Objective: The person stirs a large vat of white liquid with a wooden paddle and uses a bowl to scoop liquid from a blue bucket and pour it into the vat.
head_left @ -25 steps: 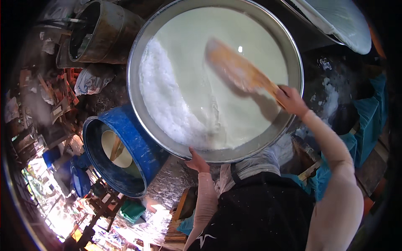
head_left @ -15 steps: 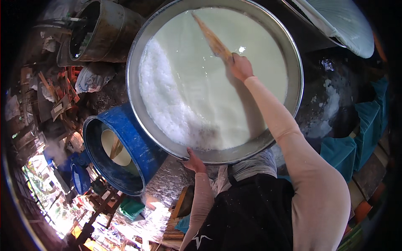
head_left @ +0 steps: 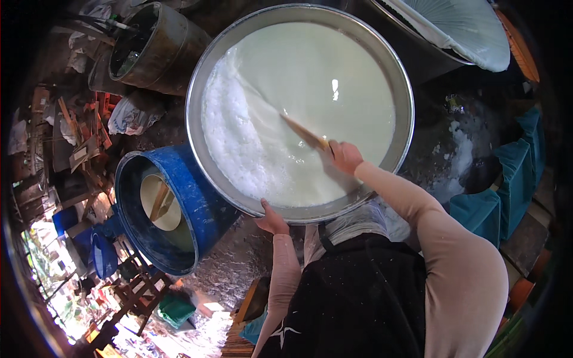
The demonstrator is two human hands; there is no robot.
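Observation:
A wide round metal vat (head_left: 404,119) stands in front of me, holding pale milky liquid (head_left: 316,65) with white foam (head_left: 230,131) along its left side. My right hand (head_left: 346,157) is closed around the handle end of a wooden paddle (head_left: 303,133). The paddle slants toward the far left, its far part dipping into the liquid near the foam's edge, so its tip is hidden. At the vat's near edge, my left hand (head_left: 273,219) grips the rim, thumb on top and the other fingers mostly out of sight.
Left of the vat stands a blue barrel (head_left: 197,185) with a pale round bowl (head_left: 154,203) inside. A rusty drum (head_left: 179,53) is at the far left, beside scrap wood (head_left: 86,149). Cloth covers a container (head_left: 459,30) at the far right; teal cloths (head_left: 513,185) hang right.
My right hand has drawn the paddle nearer to me, and its tip has moved from the far side toward the vat's middle. The left hand stays on the rim.

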